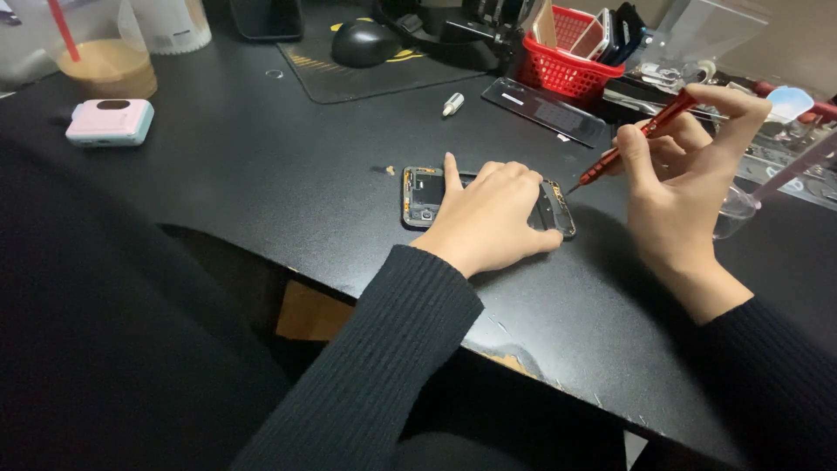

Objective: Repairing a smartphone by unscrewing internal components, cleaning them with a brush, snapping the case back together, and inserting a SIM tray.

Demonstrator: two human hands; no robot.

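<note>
An opened smartphone (425,197) with its back cover off lies flat on the black desk (261,174). My left hand (488,216) rests palm-down on top of it, covering its middle and pressing it to the desk. My right hand (680,174) grips a red precision screwdriver (632,141), held slanted with its tip hovering just above the phone's right end. Both arms wear black ribbed sleeves.
A red basket (565,77) with phones stands at the back, beside a dark flat panel (545,109). A mouse (362,42) sits on a mat, a small silver bit (452,105) and a tiny part (389,170) lie loose. A pink device (111,120) and an iced drink (103,48) are at the left.
</note>
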